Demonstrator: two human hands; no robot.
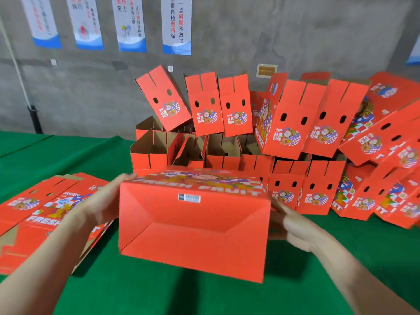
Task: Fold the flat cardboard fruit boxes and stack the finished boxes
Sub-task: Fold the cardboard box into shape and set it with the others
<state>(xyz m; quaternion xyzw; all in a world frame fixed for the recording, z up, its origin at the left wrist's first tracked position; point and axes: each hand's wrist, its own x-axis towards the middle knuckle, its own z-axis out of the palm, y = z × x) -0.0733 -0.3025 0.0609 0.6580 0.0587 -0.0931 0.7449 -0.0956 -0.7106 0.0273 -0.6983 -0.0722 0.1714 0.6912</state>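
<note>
A folded red fruit box (193,228) hangs above the green table, its closed bottom turned toward me. My left hand (100,201) presses flat against its left side, fingers straight and reaching to the far top corner. My right hand (288,221) presses the right side with straight fingers, partly hidden behind the box edge. A stack of flat red boxes (38,212) lies on the table at the left. Finished boxes (227,123) are piled behind, several open-topped or leaning.
The green table cloth (159,294) spreads beneath the box. More folded boxes (384,178) tumble in a heap at the right. A grey concrete wall (250,42) with hanging banners (176,26) stands right behind the pile.
</note>
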